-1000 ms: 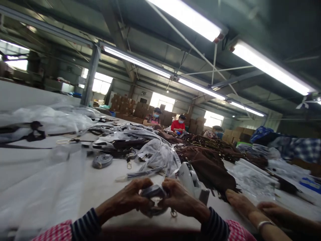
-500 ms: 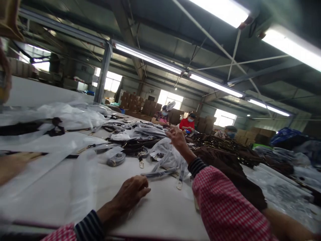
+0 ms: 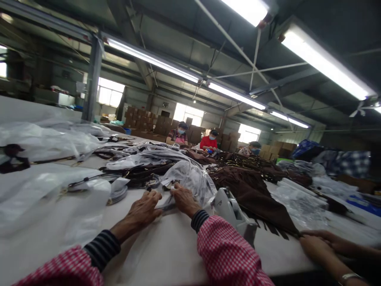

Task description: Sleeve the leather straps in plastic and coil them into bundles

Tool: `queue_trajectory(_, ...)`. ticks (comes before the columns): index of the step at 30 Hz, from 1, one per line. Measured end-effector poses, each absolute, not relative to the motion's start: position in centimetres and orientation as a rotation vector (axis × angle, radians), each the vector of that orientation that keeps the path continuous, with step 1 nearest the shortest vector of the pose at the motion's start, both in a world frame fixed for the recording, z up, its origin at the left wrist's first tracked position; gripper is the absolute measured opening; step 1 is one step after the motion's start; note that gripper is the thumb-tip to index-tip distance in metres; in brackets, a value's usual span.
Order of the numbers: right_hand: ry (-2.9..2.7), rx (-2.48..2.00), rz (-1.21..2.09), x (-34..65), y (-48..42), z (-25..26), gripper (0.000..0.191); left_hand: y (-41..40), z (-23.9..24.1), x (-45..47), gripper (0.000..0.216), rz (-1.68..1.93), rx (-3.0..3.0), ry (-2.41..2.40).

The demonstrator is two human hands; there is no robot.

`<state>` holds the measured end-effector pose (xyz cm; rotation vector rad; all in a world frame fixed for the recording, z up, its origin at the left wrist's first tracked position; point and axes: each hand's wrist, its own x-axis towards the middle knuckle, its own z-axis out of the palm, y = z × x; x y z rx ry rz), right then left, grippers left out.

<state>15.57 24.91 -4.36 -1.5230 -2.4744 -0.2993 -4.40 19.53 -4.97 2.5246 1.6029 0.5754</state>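
My left hand (image 3: 138, 213) is low over the white table, its fingers closed at one end of a grey, plastic-wrapped strap (image 3: 167, 205). Just to its right, my right hand (image 3: 185, 200) has its fingers bent down onto the same strap, near a metal clasp at the edge of the pile. My fingertips partly cover the strap. Beyond both hands lies a heap of wrapped grey straps (image 3: 190, 171), with dark brown straps (image 3: 149, 172) beside it. A small coiled strap in plastic (image 3: 118, 191) rests left of my hands.
A white tape dispenser-like device (image 3: 232, 210) stands right of my right forearm. Dark brown fringed material (image 3: 253, 194) lies beyond it, held by another person's hands (image 3: 321, 246). Clear plastic sheets (image 3: 53, 190) cover the left of the table. Several co-workers sit at the far side.
My right hand has come down and back from above the pile to the strap beside my left hand. The view has turned right, bringing the white device and a co-worker's hands into sight.
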Motion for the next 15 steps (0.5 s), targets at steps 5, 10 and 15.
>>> queue_trajectory(5,-2.369,-1.584,-0.324,15.9,27.0,-4.5,0.025,20.3,-4.8,-2.2,0.035,0.517,2.613,1.656)
queue_trajectory(10,-2.095,-1.622,-0.361,16.3,28.4,-0.9,0.025,18.8,-4.1,-0.3,0.026,0.553,2.758,1.658)
queue_trajectory(15,-1.904,-1.530,-0.375,17.0,27.2,3.9,0.024,16.9,-4.0,-0.9,0.022,0.714,2.687,1.542)
